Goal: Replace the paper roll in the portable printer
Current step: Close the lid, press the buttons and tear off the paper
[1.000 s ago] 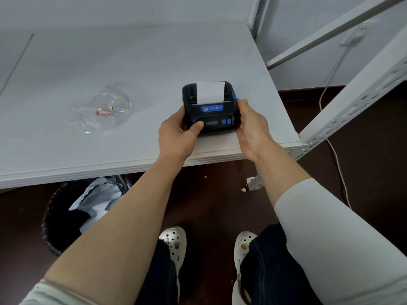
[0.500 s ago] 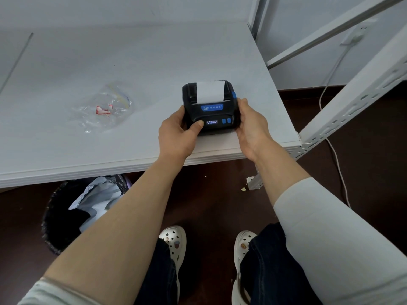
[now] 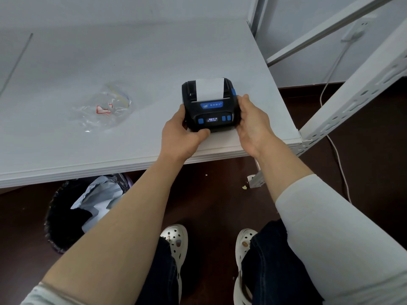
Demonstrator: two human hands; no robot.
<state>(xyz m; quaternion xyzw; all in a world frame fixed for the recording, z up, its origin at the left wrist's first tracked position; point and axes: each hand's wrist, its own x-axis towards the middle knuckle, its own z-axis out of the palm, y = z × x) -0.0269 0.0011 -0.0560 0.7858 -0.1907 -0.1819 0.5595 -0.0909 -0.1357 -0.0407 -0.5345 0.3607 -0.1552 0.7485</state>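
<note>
A small black portable printer (image 3: 210,111) with blue buttons and a lit display sits near the front right corner of the white table (image 3: 136,62). A strip of white paper (image 3: 210,88) comes out of its top slot and lies over the closed cover. My left hand (image 3: 182,134) grips the printer's left side, thumb under its front edge. My right hand (image 3: 252,121) clasps the right side, fingertips near the blue side latch.
A crumpled clear plastic wrapper (image 3: 103,106) lies on the table to the left. A black waste bin (image 3: 72,212) holding paper stands under the table. A white metal shelf frame (image 3: 352,91) and a white cable (image 3: 334,137) are to the right.
The printer's display has lit up. My left thumb has slid from the front panel down to the front edge. The printer stays in place.
</note>
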